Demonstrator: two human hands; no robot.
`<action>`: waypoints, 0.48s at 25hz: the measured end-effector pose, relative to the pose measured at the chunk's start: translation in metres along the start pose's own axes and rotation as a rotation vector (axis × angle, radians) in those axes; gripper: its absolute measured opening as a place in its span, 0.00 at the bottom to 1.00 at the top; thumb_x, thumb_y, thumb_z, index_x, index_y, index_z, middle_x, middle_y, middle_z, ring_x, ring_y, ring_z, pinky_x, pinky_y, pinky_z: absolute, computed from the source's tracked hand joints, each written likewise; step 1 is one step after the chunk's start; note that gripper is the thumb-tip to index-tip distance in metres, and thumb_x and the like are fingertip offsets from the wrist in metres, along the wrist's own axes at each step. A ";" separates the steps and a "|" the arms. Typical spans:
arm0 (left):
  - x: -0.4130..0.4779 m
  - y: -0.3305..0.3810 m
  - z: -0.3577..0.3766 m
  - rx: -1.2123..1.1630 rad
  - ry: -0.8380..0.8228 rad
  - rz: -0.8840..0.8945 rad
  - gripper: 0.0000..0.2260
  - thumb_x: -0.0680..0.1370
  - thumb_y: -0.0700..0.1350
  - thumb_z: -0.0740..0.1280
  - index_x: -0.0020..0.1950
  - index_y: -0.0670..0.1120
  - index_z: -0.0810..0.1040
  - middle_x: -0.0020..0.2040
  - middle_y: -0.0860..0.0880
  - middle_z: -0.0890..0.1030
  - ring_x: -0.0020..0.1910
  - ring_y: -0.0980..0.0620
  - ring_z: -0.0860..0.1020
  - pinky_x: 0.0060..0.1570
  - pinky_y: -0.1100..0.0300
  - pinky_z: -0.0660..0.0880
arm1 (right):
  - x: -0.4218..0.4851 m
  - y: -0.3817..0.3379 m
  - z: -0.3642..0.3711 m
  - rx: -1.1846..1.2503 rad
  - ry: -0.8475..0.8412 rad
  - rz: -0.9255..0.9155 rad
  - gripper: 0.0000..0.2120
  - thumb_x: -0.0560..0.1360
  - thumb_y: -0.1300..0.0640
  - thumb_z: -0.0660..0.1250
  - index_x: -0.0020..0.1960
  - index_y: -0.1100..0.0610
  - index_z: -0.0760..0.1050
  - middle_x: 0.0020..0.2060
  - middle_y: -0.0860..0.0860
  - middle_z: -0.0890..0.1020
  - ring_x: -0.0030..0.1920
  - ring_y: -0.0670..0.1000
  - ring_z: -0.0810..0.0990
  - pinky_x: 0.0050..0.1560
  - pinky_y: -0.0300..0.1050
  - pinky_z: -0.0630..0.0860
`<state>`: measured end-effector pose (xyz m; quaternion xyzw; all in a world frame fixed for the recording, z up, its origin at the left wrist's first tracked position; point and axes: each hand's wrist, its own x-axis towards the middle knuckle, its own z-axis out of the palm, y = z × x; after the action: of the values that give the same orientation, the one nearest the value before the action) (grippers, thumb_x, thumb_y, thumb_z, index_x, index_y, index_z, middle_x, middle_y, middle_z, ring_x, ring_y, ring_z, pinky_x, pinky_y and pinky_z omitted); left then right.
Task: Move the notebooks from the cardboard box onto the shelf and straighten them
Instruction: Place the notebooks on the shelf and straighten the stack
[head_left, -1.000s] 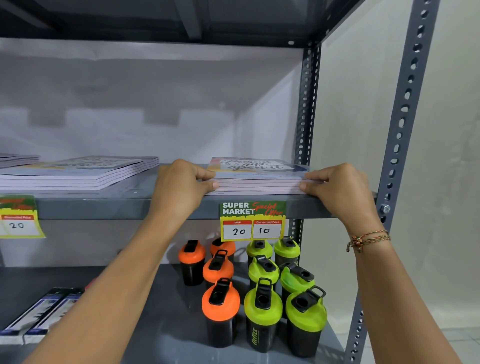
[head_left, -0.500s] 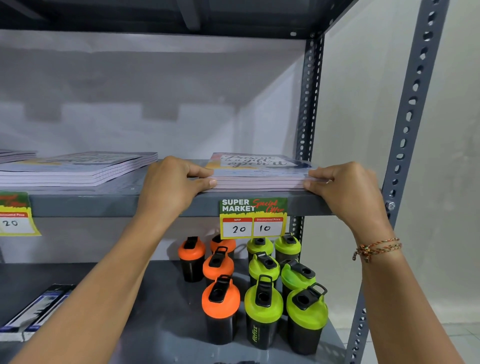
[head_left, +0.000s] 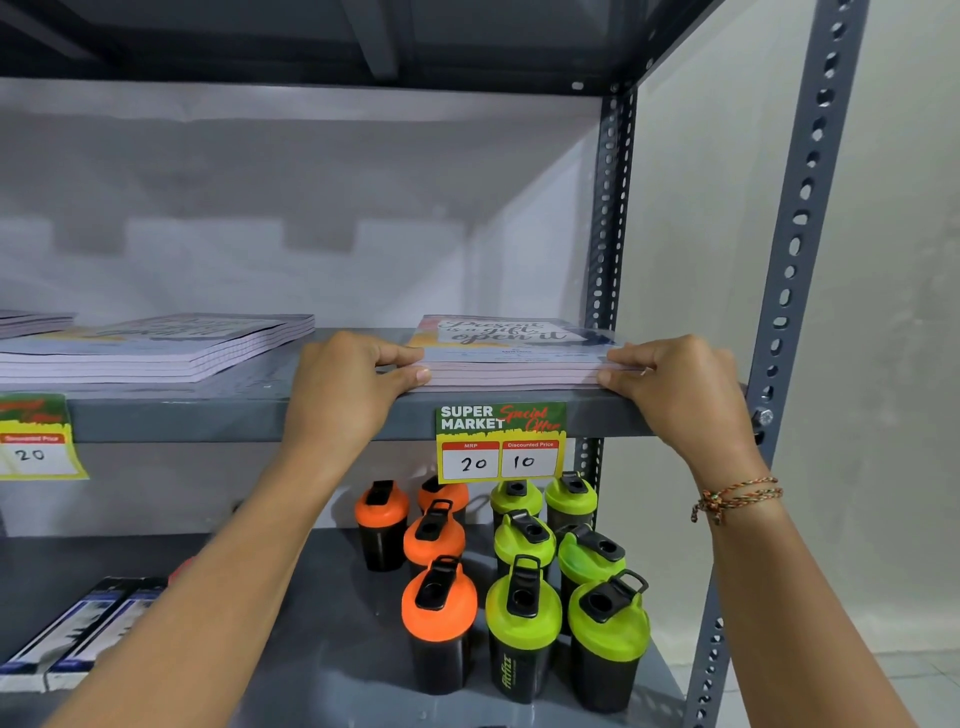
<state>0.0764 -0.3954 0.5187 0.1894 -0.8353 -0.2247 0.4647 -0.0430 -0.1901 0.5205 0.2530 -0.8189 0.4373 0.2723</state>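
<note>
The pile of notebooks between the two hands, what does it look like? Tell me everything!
The pile of notebooks lies flat at the front right of the grey shelf. Its top cover reads "Present is a gift, open it"; the page edges look pale pink. The left hand and right hand press its two sides.

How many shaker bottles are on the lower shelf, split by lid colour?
Orange-lid bottles: 4
Green-lid bottles: 6
Total: 10
All stand upright on the lower shelf, orange to the left of green.
</note>
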 end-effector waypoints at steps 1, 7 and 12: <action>-0.001 0.001 0.000 -0.009 0.015 -0.006 0.13 0.73 0.47 0.72 0.57 0.45 0.82 0.57 0.45 0.84 0.59 0.51 0.78 0.50 0.68 0.65 | 0.000 0.000 0.000 0.004 0.003 0.004 0.15 0.72 0.56 0.71 0.56 0.59 0.80 0.56 0.56 0.83 0.59 0.53 0.78 0.48 0.28 0.64; -0.008 0.004 0.002 -0.024 0.056 -0.002 0.13 0.74 0.45 0.71 0.57 0.44 0.82 0.57 0.44 0.83 0.59 0.51 0.79 0.46 0.74 0.63 | -0.001 0.000 0.002 -0.002 0.006 -0.018 0.14 0.72 0.56 0.71 0.56 0.60 0.80 0.55 0.58 0.83 0.58 0.55 0.79 0.56 0.35 0.68; -0.009 0.003 0.002 -0.004 0.044 0.003 0.13 0.75 0.45 0.70 0.58 0.45 0.81 0.58 0.44 0.83 0.59 0.51 0.78 0.48 0.73 0.64 | -0.002 0.001 0.002 -0.005 0.000 -0.007 0.14 0.72 0.57 0.70 0.56 0.60 0.80 0.55 0.59 0.83 0.57 0.56 0.79 0.53 0.34 0.67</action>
<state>0.0791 -0.3873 0.5134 0.1921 -0.8247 -0.2217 0.4835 -0.0428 -0.1911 0.5173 0.2552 -0.8191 0.4345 0.2743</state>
